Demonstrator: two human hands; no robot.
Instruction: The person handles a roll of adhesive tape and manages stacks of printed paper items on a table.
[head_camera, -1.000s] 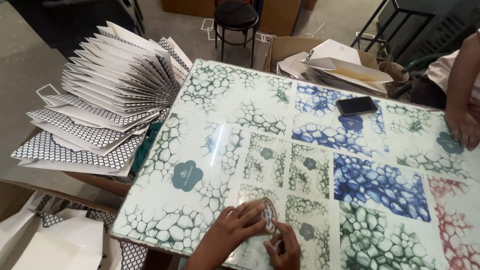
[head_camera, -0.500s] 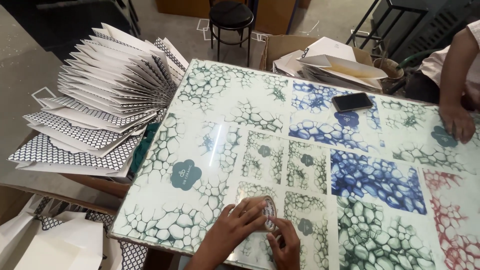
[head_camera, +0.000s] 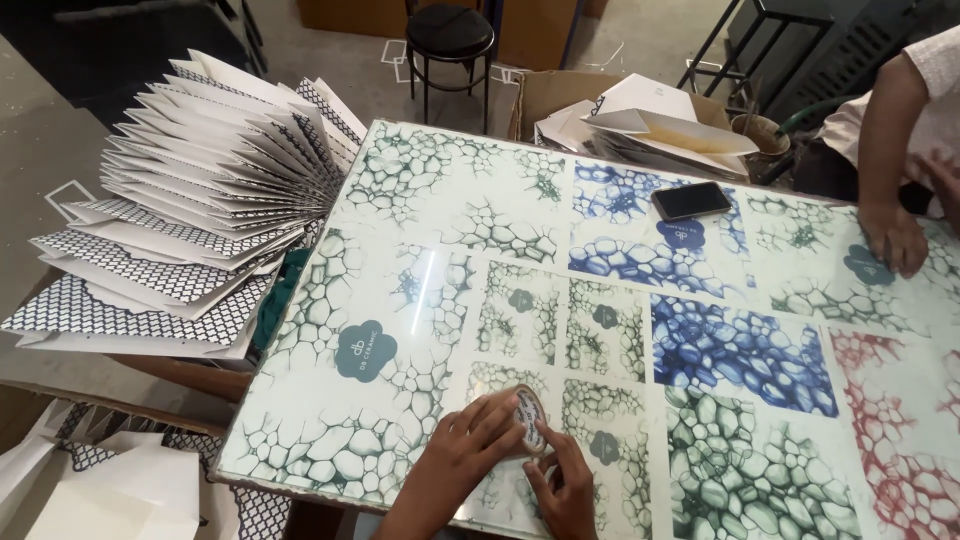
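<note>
On table (head_camera: 400, 250) | hands grip tape roll (head_camera: 528, 420) | box (head_camera: 560, 95): folded cartons (head_camera: 660, 125)

The roll of tape (head_camera: 528, 420) stands on the worktop (head_camera: 420, 250) at its near edge. Left of the roll lies the left hand (head_camera: 470, 450), just before it the right hand (head_camera: 565, 485). Far behind the roll, to the right, lies a phone (head_camera: 691, 200). Beyond the worktop's left edge, far left of the roll, fanned folders (head_camera: 200, 210) are stacked.
</note>
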